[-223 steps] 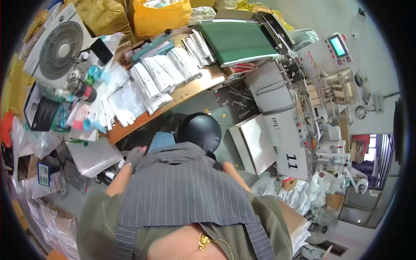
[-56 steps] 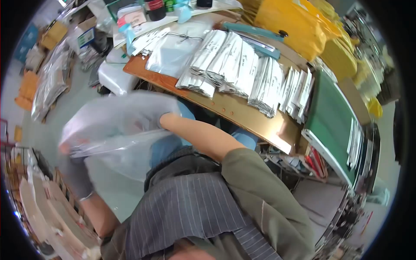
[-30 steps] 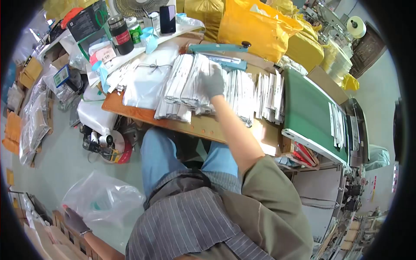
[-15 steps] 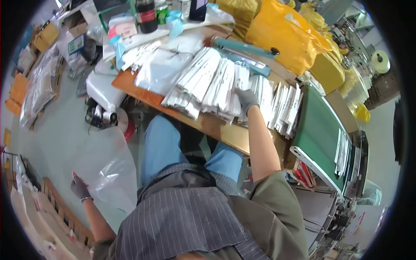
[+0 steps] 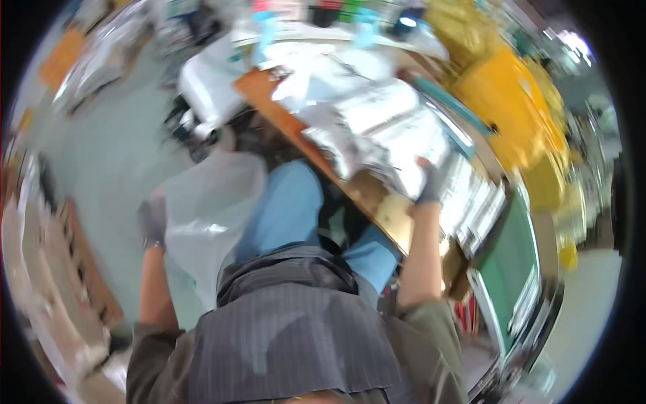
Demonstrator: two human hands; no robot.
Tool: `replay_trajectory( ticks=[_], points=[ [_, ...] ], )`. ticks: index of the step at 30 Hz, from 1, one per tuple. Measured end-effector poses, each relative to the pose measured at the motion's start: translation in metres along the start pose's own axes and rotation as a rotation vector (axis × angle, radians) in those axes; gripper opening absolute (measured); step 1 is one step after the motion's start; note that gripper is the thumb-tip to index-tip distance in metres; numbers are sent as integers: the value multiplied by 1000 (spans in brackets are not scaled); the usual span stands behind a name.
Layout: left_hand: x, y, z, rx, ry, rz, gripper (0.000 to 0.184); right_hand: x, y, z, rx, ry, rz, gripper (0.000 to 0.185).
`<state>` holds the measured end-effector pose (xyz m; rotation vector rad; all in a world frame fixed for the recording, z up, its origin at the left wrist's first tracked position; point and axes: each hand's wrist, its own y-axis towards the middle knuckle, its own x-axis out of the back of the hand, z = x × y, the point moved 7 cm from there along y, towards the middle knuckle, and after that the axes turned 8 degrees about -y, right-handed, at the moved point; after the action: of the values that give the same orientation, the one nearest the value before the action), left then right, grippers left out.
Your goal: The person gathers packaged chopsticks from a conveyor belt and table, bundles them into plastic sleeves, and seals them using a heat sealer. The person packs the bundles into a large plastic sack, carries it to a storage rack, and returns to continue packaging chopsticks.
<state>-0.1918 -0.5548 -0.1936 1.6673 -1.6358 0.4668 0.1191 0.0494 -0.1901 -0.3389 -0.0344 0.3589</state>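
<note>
My left hand (image 5: 153,219), in a dark glove, grips the edge of a large clear plastic bag (image 5: 212,202) that hangs beside my left knee. My right hand (image 5: 433,183), gloved too, is at the near side of the white packets (image 5: 410,145) on the wooden table (image 5: 393,215). Motion blurs its fingers, so whether they hold a packet is unclear. The packets lie in overlapping rows, and those at the left look shifted and tilted. A clear plastic sheet (image 5: 303,91) lies behind them.
Large yellow bags (image 5: 508,108) stand at the back right. A teal bar (image 5: 454,104) runs behind the packets. To the right is a green-topped surface (image 5: 508,252). A white shelf (image 5: 323,34) with small containers borders the back. Cardboard pieces (image 5: 50,276) lean at the left.
The view has swung, moving the table rightward in the picture. My left hand has risen with the bag, closer to my knee. The left packets are disturbed, and bare wood shows near my right hand.
</note>
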Motion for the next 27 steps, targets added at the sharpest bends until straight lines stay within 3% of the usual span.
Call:
replay_trajectory(
  ticks=[1,2,3,4,7,8,9,10,11,12,13,14,15,16,17,18,20,21,23,24,26,27],
  points=[
    [-2,5,9,78,133,97,58,-2,-32,16,-54,-19,-44,57],
    [15,2,-36,250,60,136,59,-9,-36,15,-120,144,251,58],
    [11,8,-4,302,145,67,59,-7,-46,14,-180,194,415,62],
    [17,9,-28,119,-11,59,58,-12,-78,36,-76,99,345,66],
    [21,10,-41,338,51,64,54,-77,-170,51,-244,93,654,76],
    [19,14,-49,180,22,9,54,-101,-190,52,-241,88,749,79],
    [17,17,-61,18,-6,-44,53,-106,-182,32,-313,-108,875,80],
    [14,15,-74,18,-14,-54,53,-140,-208,31,-347,-158,918,74],
    [11,10,-88,81,-86,19,50,-170,-221,19,-438,-238,1108,62],
    [10,1,-93,139,-159,91,47,-193,-222,-1,-397,-412,1184,51],
    [3,-30,-118,-475,-243,63,38,-226,-226,-25,-369,-551,1358,47],
    [17,-50,-169,-425,-390,181,28,-251,-233,-55,-563,-570,1523,46],
    [-4,-83,-181,-415,-661,522,25,-279,-209,-92,-167,-975,1682,49],
    [8,-117,-223,-508,-335,684,29,-285,-211,-91,-158,-986,1690,49],
    [27,-135,-246,-755,-628,408,32,-264,-234,-100,-90,-1049,1702,51],
    [21,-161,-246,-741,-943,277,33,-239,-238,-101,-19,-1112,1712,53],
    [16,-183,-261,-99,-1291,1347,38,-195,-232,-97,128,-1218,1730,57],
    [28,-176,-268,-106,-1288,1336,38,-192,-231,-95,200,-1269,1733,59],
    [55,-161,-295,-26,-1707,1437,43,-209,-232,-89,350,-1369,1710,63],
    [72,-160,-311,29,-1805,1584,42,-219,-234,-87,420,-1422,1690,66],
    [98,-146,-337,-477,-1938,1352,36,-241,-242,-83,549,-1535,1646,70],
    [99,-136,-344,-581,-1932,1150,33,-251,-246,-83,603,-1598,1622,72]
  ],
)
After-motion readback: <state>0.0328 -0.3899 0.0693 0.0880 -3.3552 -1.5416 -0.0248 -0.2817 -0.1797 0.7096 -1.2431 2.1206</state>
